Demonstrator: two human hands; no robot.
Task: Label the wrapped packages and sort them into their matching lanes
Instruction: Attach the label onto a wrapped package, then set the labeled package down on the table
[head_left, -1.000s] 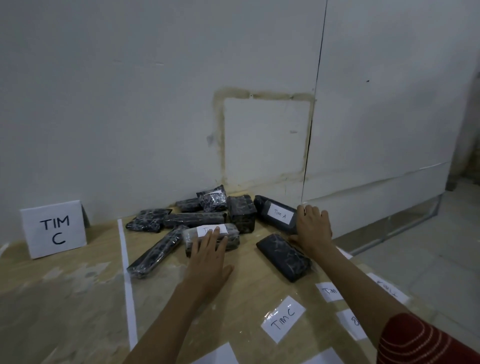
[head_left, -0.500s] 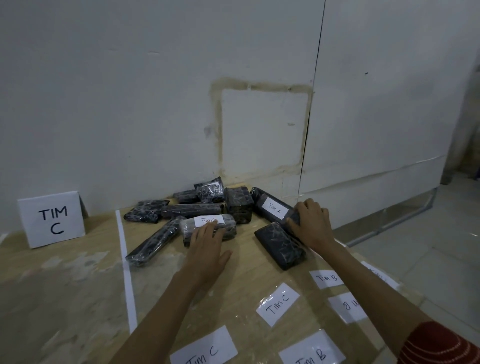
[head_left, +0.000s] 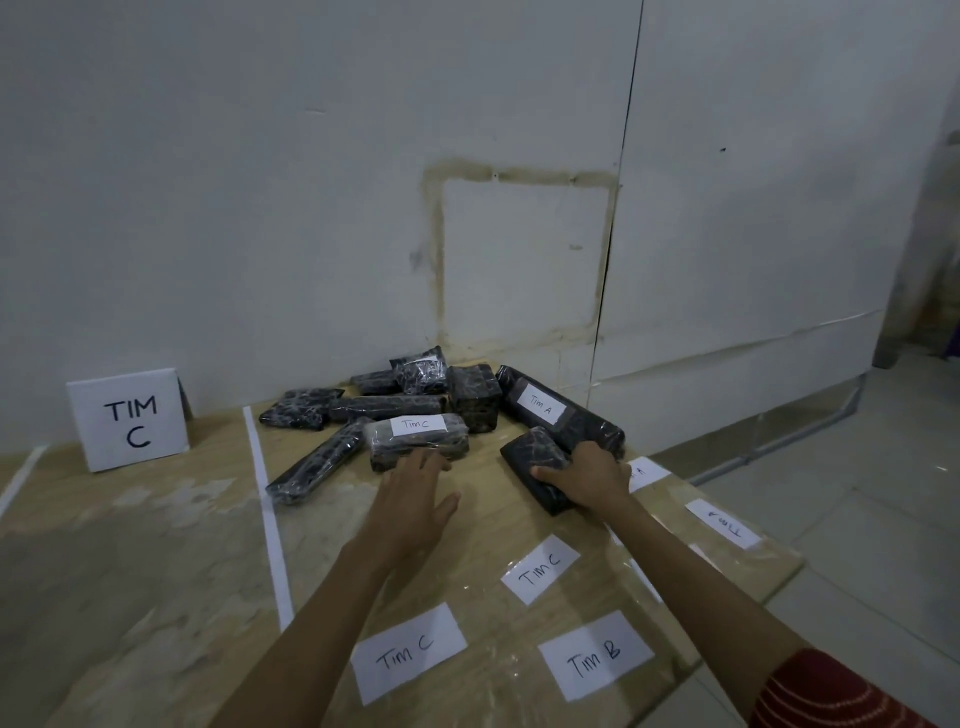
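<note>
Your right hand (head_left: 589, 475) is curled around the near end of a dark unlabeled package (head_left: 540, 462) lying on the desk (head_left: 493, 540), fingers wrapped over its edge. Your left hand (head_left: 415, 501) lies flat with fingers spread, fingertips touching the package marked "Tim C" (head_left: 415, 439). Just behind the right hand rests the long package marked "Tim A" (head_left: 558, 415). Loose paper labels (head_left: 540, 569) lie on the near desk, and the standing "TIM C" sign (head_left: 130, 426) sits far left beyond the white tape line (head_left: 267, 514).

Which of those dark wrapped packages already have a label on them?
Two: the long package against the wall, marked Tim A, and the package by the left hand, marked Tim C. The others show none.
</note>
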